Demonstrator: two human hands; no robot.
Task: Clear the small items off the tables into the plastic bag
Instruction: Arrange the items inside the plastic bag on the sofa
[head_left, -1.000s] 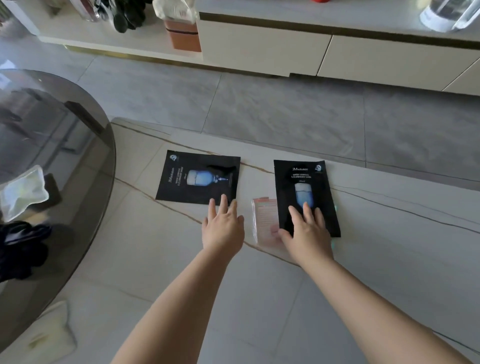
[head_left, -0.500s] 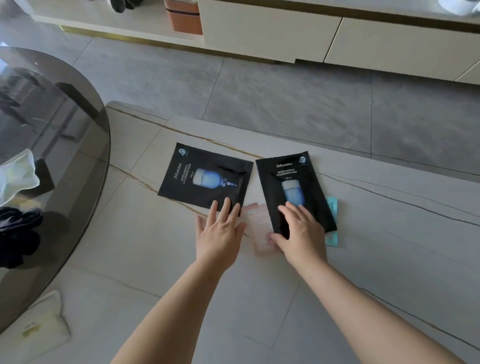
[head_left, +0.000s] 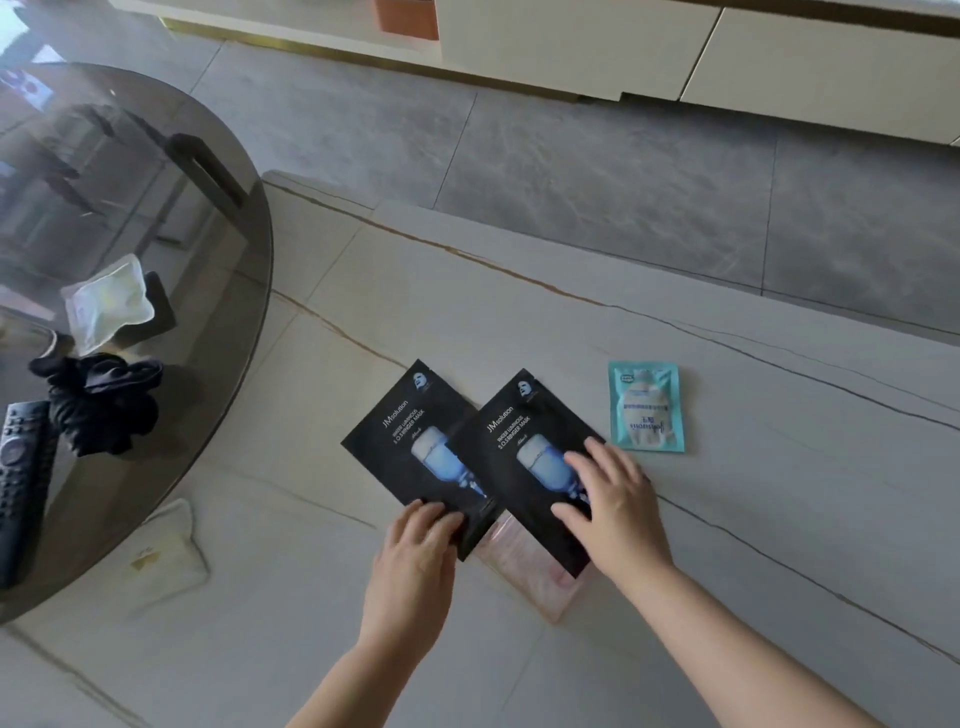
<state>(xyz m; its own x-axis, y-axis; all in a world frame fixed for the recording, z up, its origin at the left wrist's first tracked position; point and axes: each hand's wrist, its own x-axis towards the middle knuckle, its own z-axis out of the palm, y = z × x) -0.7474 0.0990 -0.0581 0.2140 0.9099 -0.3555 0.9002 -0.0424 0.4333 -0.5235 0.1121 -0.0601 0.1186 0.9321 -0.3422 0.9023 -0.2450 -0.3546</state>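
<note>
Both black mask sachets (head_left: 519, 457) now overlap, slid together, uncovering the teal packet (head_left: 647, 408). Left hand (head_left: 415, 561) fingers curl onto one corner; right hand (head_left: 613, 512) presses flat, fingers spread. Gathered, not yet lifted.

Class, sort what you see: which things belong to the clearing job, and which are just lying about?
Job: left mask packet; right mask packet; pink sachet; teal sachet; clear pouch; both hands.
Lying about: remote; black cloth.
</note>
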